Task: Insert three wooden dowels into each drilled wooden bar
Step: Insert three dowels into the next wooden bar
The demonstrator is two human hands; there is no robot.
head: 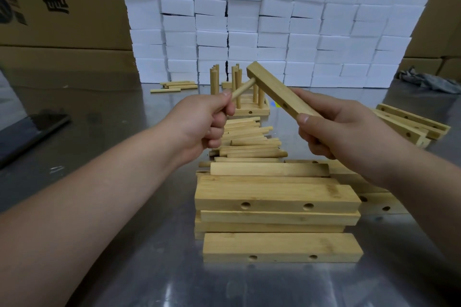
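My right hand (331, 129) grips the near end of a drilled wooden bar (272, 90), which tilts up and away to the left above the table. My left hand (209, 119) pinches a wooden dowel (243, 90) whose far tip sits in the hole near the bar's raised end. One more open hole shows on the bar's side near my right thumb. Loose dowels (249, 139) lie in a heap below my hands. Behind them stand finished bars with upright dowels (237, 87).
A stack of drilled bars (274, 202) lies in front of me on the steel table (124, 144). More bars (411, 124) lie at the right. A few dowels (174, 86) rest by a wall of white foam blocks (274, 20). Cardboard boxes (57, 7) stand left.
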